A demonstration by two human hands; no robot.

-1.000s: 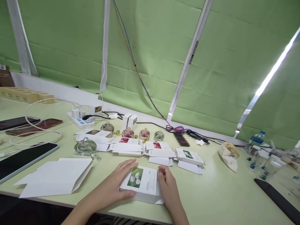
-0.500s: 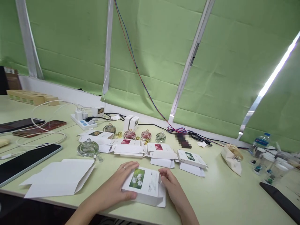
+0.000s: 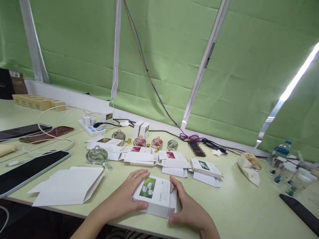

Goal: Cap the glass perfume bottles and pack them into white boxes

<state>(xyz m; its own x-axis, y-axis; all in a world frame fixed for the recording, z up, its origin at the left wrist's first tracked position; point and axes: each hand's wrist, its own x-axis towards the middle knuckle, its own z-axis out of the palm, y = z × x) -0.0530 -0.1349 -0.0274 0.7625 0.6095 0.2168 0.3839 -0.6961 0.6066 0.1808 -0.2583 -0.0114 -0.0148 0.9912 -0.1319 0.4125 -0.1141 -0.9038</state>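
Observation:
A white carton [image 3: 159, 194] with a picture of white flowers on green lies at the table's near edge. My left hand [image 3: 126, 197] grips its left end, thumb along the near side and fingers over the far side. At the right end, where flaps stick out, my right hand [image 3: 189, 210] spans the carton with thumb at the near corner and fingers at the far corner. A blank white carton [image 3: 67, 186], folded flat, lies to the left. Behind it stands a round clear glass bottle [image 3: 96, 155] beside a small clear stopper [image 3: 109, 168].
Several flattened cartons [image 3: 174, 161] lie in a row behind my hands. Round bottles with red contents [image 3: 140, 142] stand beyond them. A phone [image 3: 32, 172] and a power strip [image 3: 92, 129] are at left. A crumpled bag [image 3: 249, 167] and clear jars [image 3: 286, 171] are at right.
My right hand has spread and turned, its thumb now out at the carton's near right corner. My left hand keeps its grip. The whole view has shifted slightly.

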